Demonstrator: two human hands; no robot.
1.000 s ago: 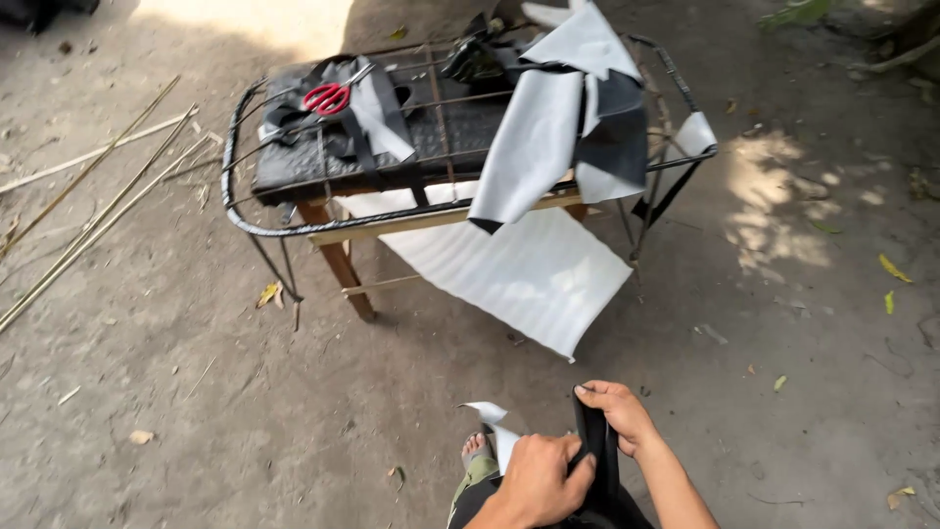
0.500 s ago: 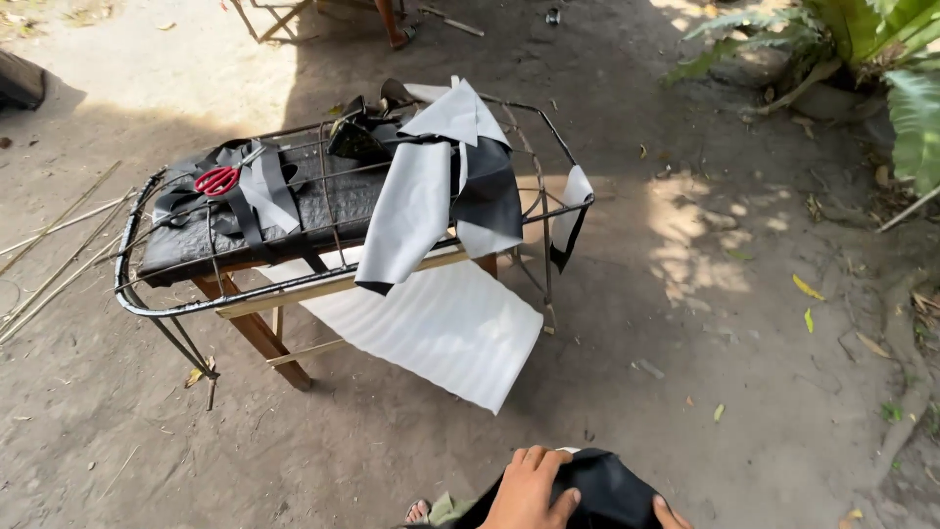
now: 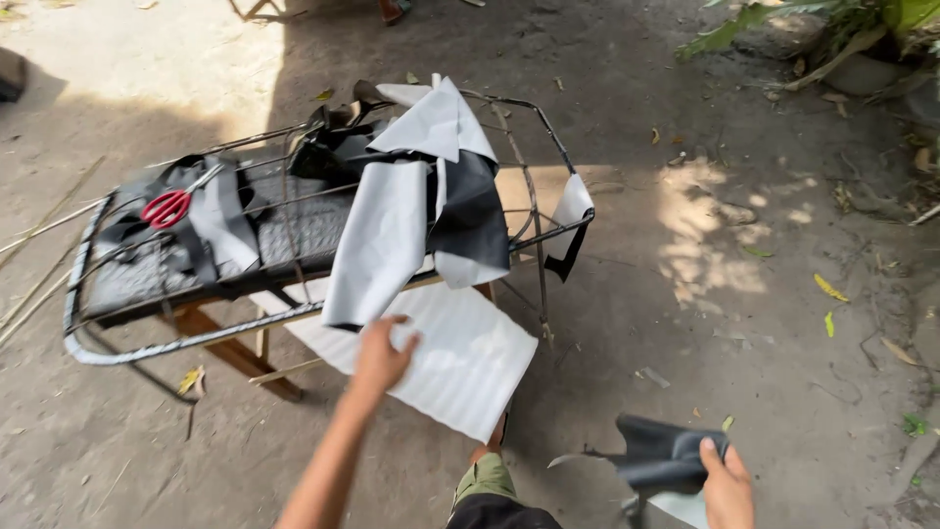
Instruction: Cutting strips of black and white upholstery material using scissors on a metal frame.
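My left hand (image 3: 380, 355) is stretched forward with fingers apart, just below the hanging end of a grey-white sheet (image 3: 384, 235) draped over a black metal frame (image 3: 147, 345). It holds nothing. My right hand (image 3: 726, 482) is low at the right and grips a piece of black material (image 3: 661, 456) with a white underside. Black and grey pieces (image 3: 460, 201) lie piled on the frame, and red-handled scissors (image 3: 174, 204) rest on its left part. A large white ribbed sheet (image 3: 452, 360) hangs below the frame, in front of my knee (image 3: 485, 478).
The frame rests on a wooden stool (image 3: 230, 353) on bare dirt ground. Thin bamboo sticks (image 3: 39, 284) lie at the left. Green plants (image 3: 832, 24) and dry leaves (image 3: 828, 287) are at the right. Sunlit patches fall on the ground.
My left hand has left the black piece and reached forward to the hanging grey sheet. My right hand has carried the black piece out to the right. The view has moved closer to the frame.
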